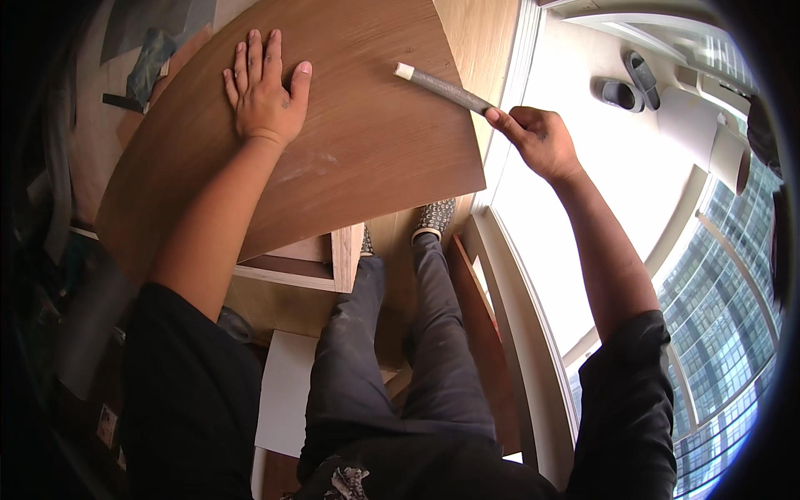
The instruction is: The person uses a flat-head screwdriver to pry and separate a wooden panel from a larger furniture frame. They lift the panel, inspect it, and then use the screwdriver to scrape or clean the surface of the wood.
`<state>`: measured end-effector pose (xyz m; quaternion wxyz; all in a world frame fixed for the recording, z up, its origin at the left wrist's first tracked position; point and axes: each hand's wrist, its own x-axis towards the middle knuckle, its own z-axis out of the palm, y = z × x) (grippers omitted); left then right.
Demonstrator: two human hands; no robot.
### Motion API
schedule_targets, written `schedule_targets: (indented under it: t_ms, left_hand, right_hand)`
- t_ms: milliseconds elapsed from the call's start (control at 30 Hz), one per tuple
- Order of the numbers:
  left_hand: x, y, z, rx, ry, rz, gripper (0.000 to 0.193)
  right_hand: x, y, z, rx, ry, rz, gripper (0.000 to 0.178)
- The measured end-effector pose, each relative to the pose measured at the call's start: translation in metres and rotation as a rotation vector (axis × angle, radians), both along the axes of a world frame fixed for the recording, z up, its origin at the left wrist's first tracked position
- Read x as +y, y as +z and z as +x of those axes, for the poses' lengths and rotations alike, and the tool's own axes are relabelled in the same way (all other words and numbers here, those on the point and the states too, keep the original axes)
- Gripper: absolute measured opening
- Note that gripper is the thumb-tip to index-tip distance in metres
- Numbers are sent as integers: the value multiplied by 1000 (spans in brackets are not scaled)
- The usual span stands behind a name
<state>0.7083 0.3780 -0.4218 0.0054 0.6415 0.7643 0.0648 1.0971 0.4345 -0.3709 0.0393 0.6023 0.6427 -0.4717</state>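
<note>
A large brown wood-grain board (358,158) with a curved left edge lies before me. Flat on its upper left part rests my left hand (268,96), fingers stretched out and thumb apart, holding nothing. My right hand (540,142) is closed round one end of a dark grey rod (450,90) at the board's right edge. The rod's pale, whitish tip points left over the board; I cannot make out what kind of tool it is. Under the board's near edge shows a pale wooden frame (343,258).
To the right, a white window or door frame (510,92) borders a bright floor with dark slippers (631,83). A brown panel (487,333) leans along the right side. A white panel (285,392) lies by my legs. Dark cloth (152,65) and clutter sit at the upper left.
</note>
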Motion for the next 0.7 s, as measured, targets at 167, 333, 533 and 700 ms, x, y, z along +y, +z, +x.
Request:
schedule_targets:
  t_ms: [167,333,533,700]
  left_hand:
    - [2,2,3,20,5,1,69]
    - [9,9,11,13,-7,23,67]
    - [1,11,4,12,44,-45,68]
    - [3,9,5,-10,41,-28,67]
  right_hand:
    - [4,-10,11,-68,43,-37,68]
    - [55,-26,-57,53,-140,72,72]
    - [6,-2,12,35,-71,-37,67]
    - [58,-12,-50,16,-58,0,69]
